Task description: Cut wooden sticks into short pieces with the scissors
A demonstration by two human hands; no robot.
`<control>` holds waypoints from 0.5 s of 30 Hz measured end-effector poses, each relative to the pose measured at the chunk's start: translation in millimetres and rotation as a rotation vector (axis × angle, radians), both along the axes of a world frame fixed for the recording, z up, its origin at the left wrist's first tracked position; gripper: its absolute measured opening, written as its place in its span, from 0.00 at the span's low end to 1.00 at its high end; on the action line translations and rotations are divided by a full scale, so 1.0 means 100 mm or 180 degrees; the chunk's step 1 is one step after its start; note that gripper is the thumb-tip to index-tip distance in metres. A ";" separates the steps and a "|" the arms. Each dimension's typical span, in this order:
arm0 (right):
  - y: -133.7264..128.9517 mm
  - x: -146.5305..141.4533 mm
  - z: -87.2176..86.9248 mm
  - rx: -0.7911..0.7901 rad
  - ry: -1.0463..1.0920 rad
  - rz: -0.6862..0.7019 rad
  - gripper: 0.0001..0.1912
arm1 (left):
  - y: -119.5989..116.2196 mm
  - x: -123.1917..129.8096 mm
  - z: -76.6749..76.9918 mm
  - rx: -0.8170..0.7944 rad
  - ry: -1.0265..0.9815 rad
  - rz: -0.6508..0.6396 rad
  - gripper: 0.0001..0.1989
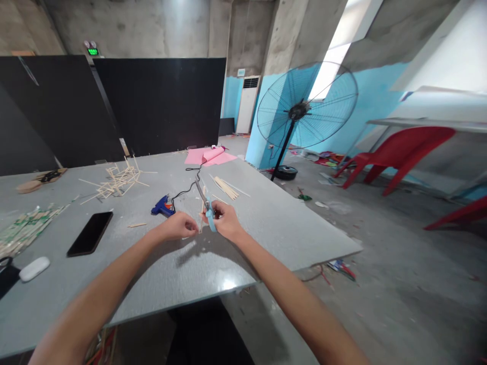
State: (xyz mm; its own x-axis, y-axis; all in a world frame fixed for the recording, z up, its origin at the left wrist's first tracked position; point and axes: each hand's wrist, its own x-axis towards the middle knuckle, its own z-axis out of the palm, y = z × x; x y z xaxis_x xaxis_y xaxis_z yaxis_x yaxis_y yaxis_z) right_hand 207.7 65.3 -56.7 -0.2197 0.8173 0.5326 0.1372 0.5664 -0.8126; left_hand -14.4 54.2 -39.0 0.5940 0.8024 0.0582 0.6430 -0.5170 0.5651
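My right hand (225, 220) is closed around the light blue handles of a pair of scissors (210, 217), whose blades point up and away over the table. A thin wooden stick (203, 207) stands close alongside the scissors and partly behind them. At its lower end, the fingertips of my left hand (178, 226) are pinched together on it. Just beyond my left hand lies a blue glue gun (163, 206) with a black cord. Behind my right hand, loose flat wooden sticks (226, 187) are spread on the table. Further left stands an open frame of joined sticks (117, 181).
The grey table (152, 284) also bears a black phone (90, 233), a white case (34, 268), green-and-white packets (28, 228) and pink sheets (210, 155). Right of it stand a large fan (299, 110) and a red chair (403, 152). Black panels (160, 106) rise behind.
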 end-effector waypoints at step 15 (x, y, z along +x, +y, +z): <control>-0.01 0.00 0.01 0.0001 0.0014 0.0025 0.10 | 0.00 0.03 0.01 -0.0014 -0.0045 0.0072 0.11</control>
State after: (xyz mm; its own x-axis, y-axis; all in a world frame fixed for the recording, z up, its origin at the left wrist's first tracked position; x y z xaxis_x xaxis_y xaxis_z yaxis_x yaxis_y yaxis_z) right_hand 208.1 63.8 -56.0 -0.2239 0.8154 0.5339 0.1292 0.5678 -0.8130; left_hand -11.6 53.8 -38.3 0.5749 0.8158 0.0629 0.6463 -0.4998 0.5766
